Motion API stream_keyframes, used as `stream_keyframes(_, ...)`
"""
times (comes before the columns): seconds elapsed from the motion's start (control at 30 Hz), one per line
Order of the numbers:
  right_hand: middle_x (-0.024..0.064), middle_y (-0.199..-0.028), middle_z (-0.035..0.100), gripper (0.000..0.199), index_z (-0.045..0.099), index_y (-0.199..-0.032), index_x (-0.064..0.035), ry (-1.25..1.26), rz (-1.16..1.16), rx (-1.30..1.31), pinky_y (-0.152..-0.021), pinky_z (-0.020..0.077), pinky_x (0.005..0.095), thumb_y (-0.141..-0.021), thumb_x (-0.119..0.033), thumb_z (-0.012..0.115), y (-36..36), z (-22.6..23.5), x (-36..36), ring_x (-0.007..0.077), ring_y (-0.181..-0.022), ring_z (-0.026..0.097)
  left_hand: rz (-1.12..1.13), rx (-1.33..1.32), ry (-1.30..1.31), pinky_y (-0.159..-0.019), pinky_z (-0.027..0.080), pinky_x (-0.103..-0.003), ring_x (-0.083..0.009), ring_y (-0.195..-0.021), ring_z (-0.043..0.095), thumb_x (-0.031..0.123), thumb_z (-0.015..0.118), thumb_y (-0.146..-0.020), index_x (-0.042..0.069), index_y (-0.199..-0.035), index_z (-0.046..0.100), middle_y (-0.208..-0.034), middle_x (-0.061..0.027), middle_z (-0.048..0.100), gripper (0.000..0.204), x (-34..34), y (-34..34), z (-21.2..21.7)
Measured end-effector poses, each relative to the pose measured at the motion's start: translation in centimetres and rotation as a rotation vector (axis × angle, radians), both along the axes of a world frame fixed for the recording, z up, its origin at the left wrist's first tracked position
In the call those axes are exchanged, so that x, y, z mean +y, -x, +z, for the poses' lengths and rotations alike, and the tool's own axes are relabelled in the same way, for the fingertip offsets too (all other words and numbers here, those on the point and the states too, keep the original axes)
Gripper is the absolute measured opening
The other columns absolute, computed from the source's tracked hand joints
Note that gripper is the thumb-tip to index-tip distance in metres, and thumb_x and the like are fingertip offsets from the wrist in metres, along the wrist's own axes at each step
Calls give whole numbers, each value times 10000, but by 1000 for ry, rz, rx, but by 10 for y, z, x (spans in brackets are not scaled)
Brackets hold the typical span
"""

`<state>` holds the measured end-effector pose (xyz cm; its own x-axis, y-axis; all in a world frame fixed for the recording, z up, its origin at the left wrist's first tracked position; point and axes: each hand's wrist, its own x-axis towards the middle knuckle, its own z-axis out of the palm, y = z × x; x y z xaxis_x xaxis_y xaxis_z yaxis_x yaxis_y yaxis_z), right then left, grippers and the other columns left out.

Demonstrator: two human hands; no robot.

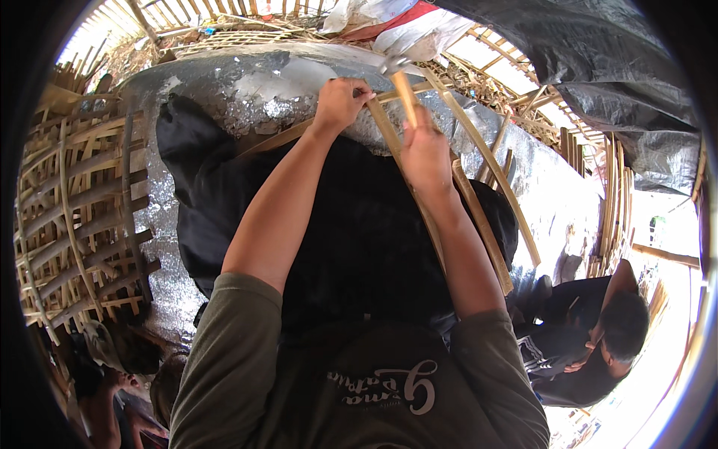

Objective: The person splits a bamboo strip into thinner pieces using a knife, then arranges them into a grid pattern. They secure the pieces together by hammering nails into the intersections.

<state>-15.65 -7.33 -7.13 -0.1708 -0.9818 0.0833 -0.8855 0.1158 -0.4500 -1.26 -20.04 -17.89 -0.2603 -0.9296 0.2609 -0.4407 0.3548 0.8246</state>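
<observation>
Upper centre of frame: our right hand has fingers clamped on hammer; left hand fingers pinch bamboo strip. We judge short, square taps best, left fingers clear.

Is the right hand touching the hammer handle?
Touching. The head view shows the right hand wrapped around the wooden hammer handle, which rises out of the fist to the metal head.

Harsh daylight, blown-out right rim, heavy fisheye bend, perhaps slight blur.
</observation>
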Motion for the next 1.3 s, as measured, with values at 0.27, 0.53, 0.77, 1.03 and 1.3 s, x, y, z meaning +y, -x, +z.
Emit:
stream_keyframes(0.27,317,-818,661,287,507,-1222,6,-67,67,43,-766,504,636,-1012,-188,535,2,7,-4,523,-828,653,11,77,21,-737,551,-412,-344,-759,698,231,814,-808,88,-868,781,-819,-122,736,159,-4,0,-12)
stream_keyframes(0.53,304,-803,667,310,536,-1243,14,-185,65,46,-749,527,596,-1022,-204,524,0,12,-9,509,-809,668,17,-89,-72,-743,545,-382,-321,-768,715,256,812,-819,56,-889,775,-849,-127,748,215,-3,0,-2)
stream_keyframes(0.77,293,-788,668,313,548,-1238,9,-111,67,74,-725,530,582,-1020,-215,531,3,23,-2,503,-770,672,34,54,41,-699,543,-406,-316,-720,693,255,800,-807,120,-853,789,-768,-109,725,142,-4,3,-16)
stream_keyframes(1.03,287,-823,681,563,510,-1238,69,-296,-10,191,-736,564,531,-918,-357,694,22,53,62,461,-823,697,39,23,-9,-726,553,-392,-298,-744,708,205,780,-824,101,-860,787,-791,-96,739,110,3,5,-3)
stream_keyframes(1.3,237,-797,687,681,526,-1064,46,-342,30,272,-740,573,495,-766,-482,838,31,60,116,418,-803,711,-3,38,-46,-776,555,-368,-280,-782,719,148,781,-828,48,-907,769,-868,-115,755,128,5,4,9)
